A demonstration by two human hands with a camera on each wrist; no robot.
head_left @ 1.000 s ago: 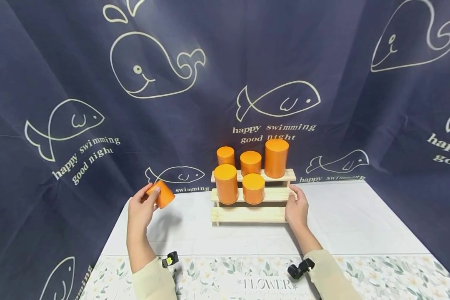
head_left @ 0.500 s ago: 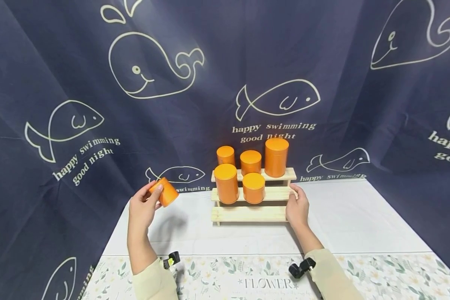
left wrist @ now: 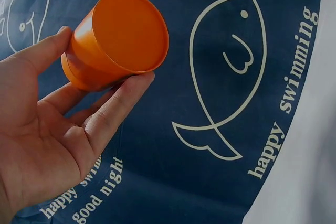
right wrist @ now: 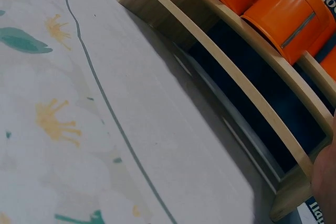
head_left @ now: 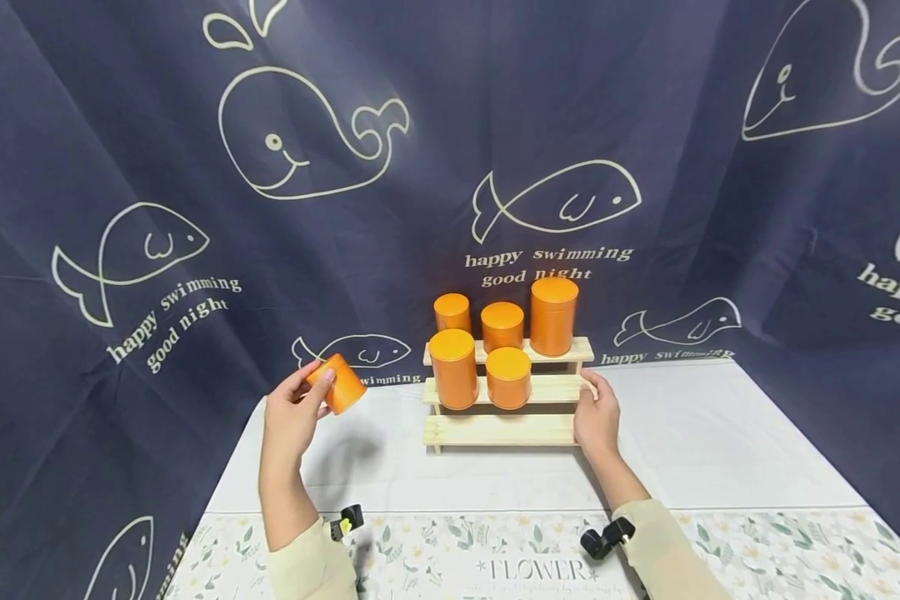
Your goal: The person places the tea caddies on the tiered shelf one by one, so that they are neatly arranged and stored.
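My left hand (head_left: 288, 421) holds a small orange canister (head_left: 347, 385) tilted in the air, left of the rack and over the white table. In the left wrist view the thumb and fingers pinch the canister (left wrist: 128, 35) by its sides, one flat round end facing the camera. My right hand (head_left: 598, 417) grips the right end of a three-tier wooden rack (head_left: 498, 430). Its middle tier bears a taller orange canister (head_left: 454, 372) at left and a shorter one (head_left: 507, 380) beside it. Only an edge of my right hand (right wrist: 324, 174) shows in the right wrist view.
On the top tier stand a small canister (head_left: 452, 312), a short wide one (head_left: 502, 325) and a tall one (head_left: 552, 317). A dark blue curtain (head_left: 435, 208) hangs close behind the rack. A floral cloth (head_left: 420, 550) covers the table's near part.
My left hand has carried the small canister slightly to the right, towards the rack. My right hand and the rack have stayed in place.
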